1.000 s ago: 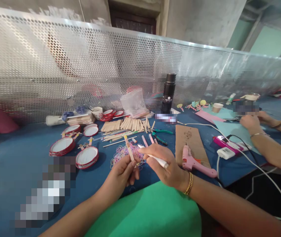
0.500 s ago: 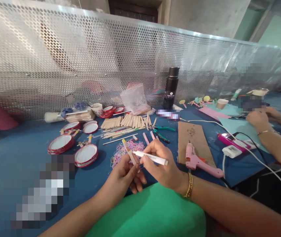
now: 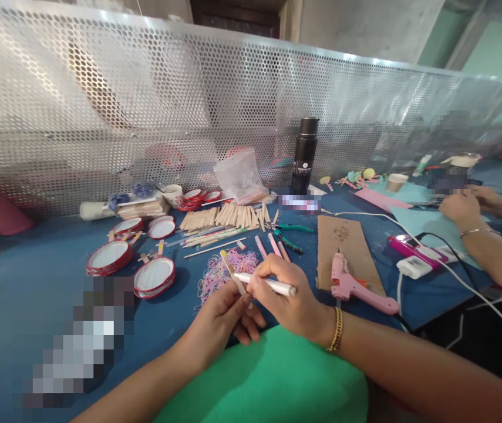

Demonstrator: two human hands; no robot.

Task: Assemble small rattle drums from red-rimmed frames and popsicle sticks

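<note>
Craft stick (image 3: 240,286) pinched in left hand (image 3: 228,314), white marker (image 3: 280,286) gripped by right hand (image 3: 292,281); marking could be skewed if stick is twisted.

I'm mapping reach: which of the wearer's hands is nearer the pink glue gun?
Right. The right hand is just left of the pink glue gun; the left hand is farther left, holding a stick.

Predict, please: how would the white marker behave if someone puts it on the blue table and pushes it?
The white marker would probably roll, since it looks cylindrical. It seems stiff, showing no bend in the right hand. Being slim, it is likely light.
</note>
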